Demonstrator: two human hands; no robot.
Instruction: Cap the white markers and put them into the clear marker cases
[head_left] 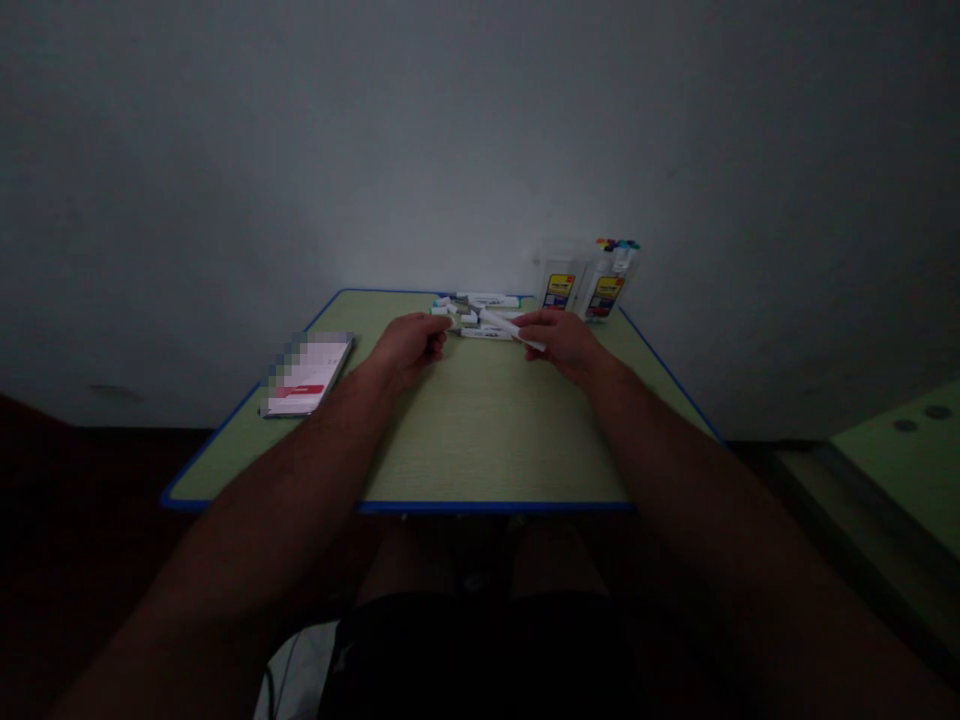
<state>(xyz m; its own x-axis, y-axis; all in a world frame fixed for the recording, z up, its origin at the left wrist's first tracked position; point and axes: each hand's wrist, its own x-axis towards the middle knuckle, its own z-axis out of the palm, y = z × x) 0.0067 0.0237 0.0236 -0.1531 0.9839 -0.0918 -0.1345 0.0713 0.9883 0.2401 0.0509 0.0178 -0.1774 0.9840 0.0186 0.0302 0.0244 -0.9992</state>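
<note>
My right hand (559, 338) is closed on a white marker (501, 322), which slants up and left from the fingers. My left hand (412, 340) is closed in a pinch beside the pile; something small and pale shows at its fingertips, but I cannot make out what. Between and behind the hands lie several white markers (491, 300) on the table, some crossing each other. One more white marker (484, 334) lies flat just under the tip of the held one.
A clear plastic case (556, 285) with a yellow label stands at the back right of the table (487, 440). Beside it, a second case (606, 290) holds markers with coloured ends. A phone or tablet (311, 375) lies at the left. The wall is close behind.
</note>
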